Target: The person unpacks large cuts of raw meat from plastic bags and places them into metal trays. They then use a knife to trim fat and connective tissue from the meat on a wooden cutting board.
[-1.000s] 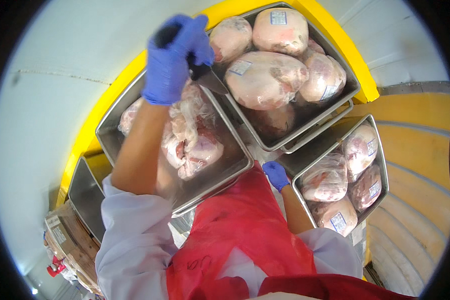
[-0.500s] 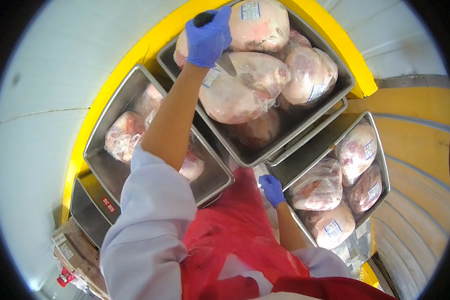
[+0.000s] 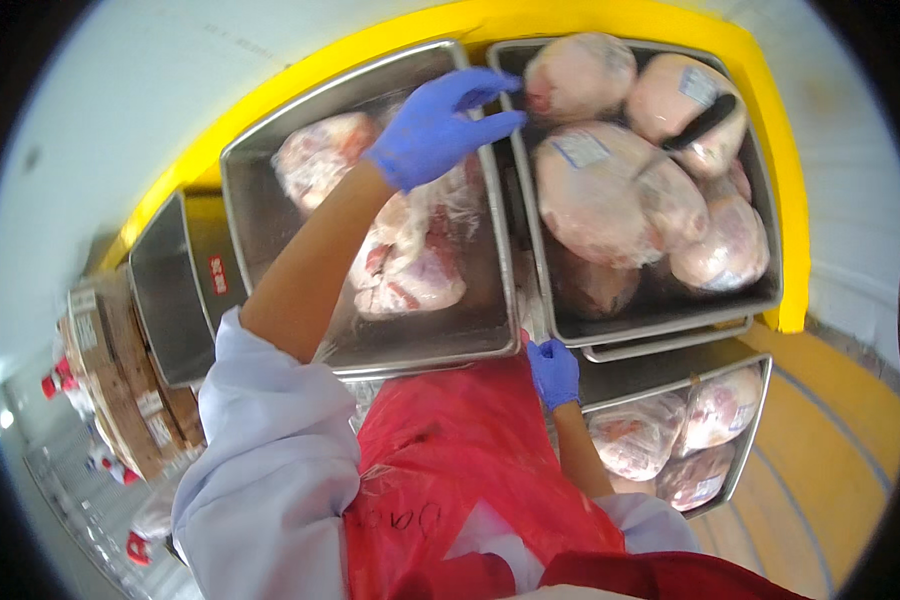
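Note:
My left hand (image 3: 440, 125), in a blue glove, is open with thumb and fingers apart. It hovers over the inner edge of the middle metal bin (image 3: 504, 250), its fingertips near the rim of the right bin (image 3: 545, 262). Plastic-wrapped meat pieces (image 3: 410, 270) lie in the middle bin, partly behind that hand. In the right bin, a knife (image 3: 703, 122) with a black handle rests on large wrapped cuts of meat (image 3: 600, 195); its blade is hard to make out. My right hand (image 3: 554, 375), also blue-gloved, is closed low by my apron; what it holds, if anything, is hidden.
A lower bin (image 3: 755, 425) with more wrapped meat stands at the right. Another metal bin (image 3: 160, 290) with a red label is at the left, beside stacked cardboard boxes (image 3: 120, 375). A yellow rail (image 3: 370, 48) curves behind the bins.
My left hand has let go of the knife, which now lies on the meat. The view has turned left, so the bins appear shifted right. My right hand stays low and closed.

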A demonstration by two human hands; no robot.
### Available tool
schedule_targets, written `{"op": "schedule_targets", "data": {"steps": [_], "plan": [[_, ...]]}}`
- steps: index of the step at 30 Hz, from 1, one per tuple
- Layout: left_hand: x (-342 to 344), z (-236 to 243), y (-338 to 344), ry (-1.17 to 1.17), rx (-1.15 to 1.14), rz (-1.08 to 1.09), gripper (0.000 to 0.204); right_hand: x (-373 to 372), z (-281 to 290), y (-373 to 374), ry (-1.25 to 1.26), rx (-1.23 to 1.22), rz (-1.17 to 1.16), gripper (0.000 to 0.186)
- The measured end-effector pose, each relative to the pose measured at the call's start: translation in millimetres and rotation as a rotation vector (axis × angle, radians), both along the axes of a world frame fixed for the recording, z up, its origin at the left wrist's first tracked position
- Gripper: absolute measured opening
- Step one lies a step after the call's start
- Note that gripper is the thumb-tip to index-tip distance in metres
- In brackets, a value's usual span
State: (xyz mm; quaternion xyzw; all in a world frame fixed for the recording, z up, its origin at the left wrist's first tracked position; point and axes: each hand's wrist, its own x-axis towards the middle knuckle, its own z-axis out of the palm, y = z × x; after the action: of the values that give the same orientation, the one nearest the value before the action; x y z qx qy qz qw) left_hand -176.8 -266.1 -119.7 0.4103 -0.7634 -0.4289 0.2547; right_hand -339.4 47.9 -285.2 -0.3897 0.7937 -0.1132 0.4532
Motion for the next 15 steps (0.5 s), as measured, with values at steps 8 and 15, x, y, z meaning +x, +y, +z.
{"op": "schedule_targets", "data": {"steps": [8, 15], "plan": [[220, -212, 142, -0.743, 0.160, 0.544, 0.074, 104, -48, -64, -0.195, -0.190, 0.302, 0.052], [332, -409, 243, -0.318, 0.686, 1.140, 0.073, 203, -119, -161, 0.050, -0.411, 0.377, 0.110]]}}
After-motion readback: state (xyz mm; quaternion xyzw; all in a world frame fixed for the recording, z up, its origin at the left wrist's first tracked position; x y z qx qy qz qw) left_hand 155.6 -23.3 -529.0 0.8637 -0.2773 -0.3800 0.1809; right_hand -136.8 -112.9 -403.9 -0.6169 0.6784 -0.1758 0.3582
